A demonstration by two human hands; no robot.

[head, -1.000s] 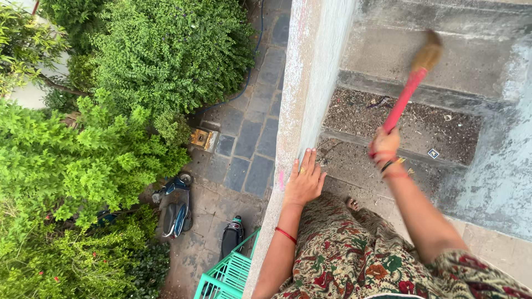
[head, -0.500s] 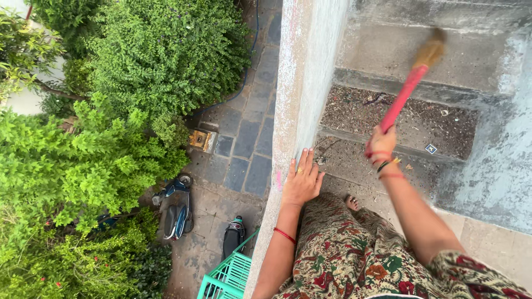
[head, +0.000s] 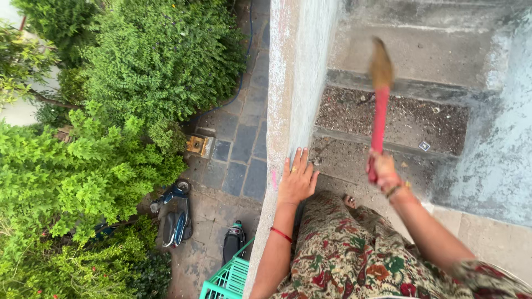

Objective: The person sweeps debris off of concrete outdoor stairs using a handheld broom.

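Broom: held raised above the dirty step, its straw head over the step's far edge; the red handle is gripped at its lower end.
Right hand: closed in a fist round the handle; a bangle is seen at the wrist.
Left hand: laid flat with fingers spread on the parapet wall, just beside the step's near-left corner; a red thread is worn at the wrist.
Risk, balance: the wall is leaned on above a long drop to the paved yard; a slip of the palm is judged the gravest hazard.
Risk, debris: grit and dry leaves may be flung over the wall onto the parked scooter below if the stroke is made towards the edge.
Risk, grip: the handle is held one-handed at its end, so control is judged weak.
Materials: the step is rough concrete, littered with soil and twigs; the wall is pitted, pale plaster; bristles are fibrous and tan; the handle is smooth.
Surroundings: dense green shrubs and a green crate lie far below the step.
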